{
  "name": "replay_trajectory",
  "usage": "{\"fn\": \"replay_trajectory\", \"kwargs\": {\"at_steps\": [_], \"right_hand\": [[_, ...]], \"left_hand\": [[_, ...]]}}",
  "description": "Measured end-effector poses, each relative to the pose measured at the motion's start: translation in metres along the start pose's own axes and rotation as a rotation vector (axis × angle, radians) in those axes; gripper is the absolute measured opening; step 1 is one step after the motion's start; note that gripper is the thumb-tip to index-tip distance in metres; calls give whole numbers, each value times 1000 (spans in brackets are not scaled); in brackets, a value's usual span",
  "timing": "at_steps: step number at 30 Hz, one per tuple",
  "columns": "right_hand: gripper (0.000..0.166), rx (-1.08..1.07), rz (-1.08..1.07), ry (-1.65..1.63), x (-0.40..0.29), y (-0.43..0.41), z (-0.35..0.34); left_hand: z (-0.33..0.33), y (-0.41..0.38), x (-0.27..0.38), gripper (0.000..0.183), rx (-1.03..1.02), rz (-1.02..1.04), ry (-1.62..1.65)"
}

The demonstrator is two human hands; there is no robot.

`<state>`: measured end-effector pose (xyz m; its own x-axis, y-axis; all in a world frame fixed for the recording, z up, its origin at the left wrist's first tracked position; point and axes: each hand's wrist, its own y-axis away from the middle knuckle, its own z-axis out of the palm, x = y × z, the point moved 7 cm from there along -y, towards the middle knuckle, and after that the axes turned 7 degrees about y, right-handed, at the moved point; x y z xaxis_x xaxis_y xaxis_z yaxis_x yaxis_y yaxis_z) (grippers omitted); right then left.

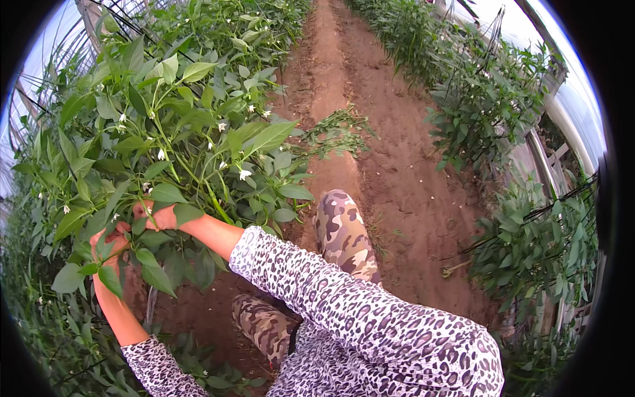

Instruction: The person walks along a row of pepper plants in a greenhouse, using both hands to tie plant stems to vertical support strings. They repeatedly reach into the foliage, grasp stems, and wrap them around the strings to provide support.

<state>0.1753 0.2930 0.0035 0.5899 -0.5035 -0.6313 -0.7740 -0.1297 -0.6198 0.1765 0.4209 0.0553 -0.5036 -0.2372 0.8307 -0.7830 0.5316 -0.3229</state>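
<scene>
Among the leaves of a flowering pepper plant [178,144] on the left, both of my hands are close together. My left hand [110,242] is the lower one, its fingers curled near a leafy pepper shoot [106,260]. Just up and to the right, my right hand [162,218] is bent inward with its fingers towards the left hand. Leaves cover parts of both hands, so what lies between the fingertips is hidden. Small white blossoms [245,174] dot the plant, and a slender green pepper [214,198] hangs right of my right hand.
A bare soil path [397,198] runs ahead between plant rows. Wilted cut greenery [342,131] lies on it, beyond my camouflage-clad knee [345,233]. Along the right stands another row of plants [491,94] beside posts and plastic sheeting. Dark strings [119,22] cross the upper left.
</scene>
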Motion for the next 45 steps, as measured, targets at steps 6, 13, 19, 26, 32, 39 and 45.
{"fn": "replay_trajectory", "kwargs": {"at_steps": [6,13,19,26,32,39,45], "right_hand": [[27,129,-116,39,-14,13,-14],[27,-80,110,-242,24,15,4],[16,35,-53,133,3,12,-2],[13,23,-209,-20,-28,20,-2],[18,322,-127,-66,-22,22,-12],[25,267,41,30,-13,22,-45],[36,161,379,-203,45,7,-61]], "left_hand": [[-4,20,-36,20,162,-163,983],[37,25,27,45,-68,-82,814],[26,28,29,33,33,-116,670],[-10,29,-50,26,277,-101,1411],[-34,17,-91,21,297,-81,1520],[-27,26,-63,19,419,33,1183],[11,34,-5,20,485,-215,635]]}}
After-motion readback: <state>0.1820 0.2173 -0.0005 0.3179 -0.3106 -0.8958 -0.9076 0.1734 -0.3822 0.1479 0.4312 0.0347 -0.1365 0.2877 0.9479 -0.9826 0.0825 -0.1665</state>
